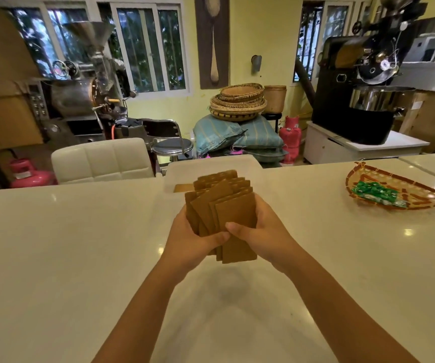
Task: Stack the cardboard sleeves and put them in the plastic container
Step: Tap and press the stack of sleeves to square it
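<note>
A loose, fanned bundle of brown cardboard sleeves (pixel 224 205) is held above the white table, between both hands. My left hand (pixel 192 235) grips its left side, thumb across the front. My right hand (pixel 260 231) clasps the right side, thumb pressed on the front sleeve. Behind the bundle stands the translucent white plastic container (pixel 174 176) at the table's far edge. One flat sleeve (pixel 183 188) lies inside it at the left. The rest of the container's inside is hidden by the bundle.
A woven tray (pixel 394 189) with green wrapped sweets (pixel 373 193) sits on the white table (pixel 67 244) at the right. A white padded chair (pixel 101 161) stands beyond the far edge at the left. Roasting machines, baskets and pink gas cylinders fill the background.
</note>
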